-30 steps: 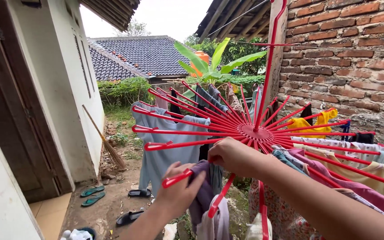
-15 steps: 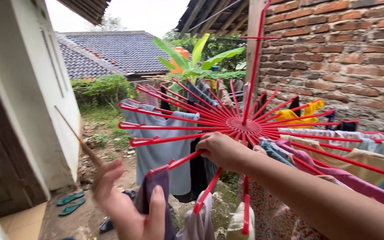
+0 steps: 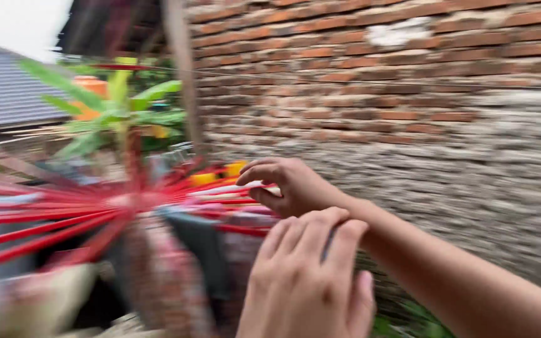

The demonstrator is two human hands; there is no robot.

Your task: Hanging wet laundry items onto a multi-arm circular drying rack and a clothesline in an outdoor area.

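Two hands: the right hand [image 3: 295, 186] curls its fingers round a red arm of the round drying rack [image 3: 64, 216]; the left hand [image 3: 311, 285] lies flat on hanging clothes [image 3: 201, 250], close below it.
Do it well: grip one arm, move slowly.
Changed: the view has swung right, very blurry; the brick wall [image 3: 408, 81] fills more.

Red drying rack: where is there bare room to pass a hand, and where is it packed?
Open room lies right of the red drying rack, between the right hand and the brick wall. It is crowded left of the left hand: red spokes fan out close together with blurred hanging clothes beneath.
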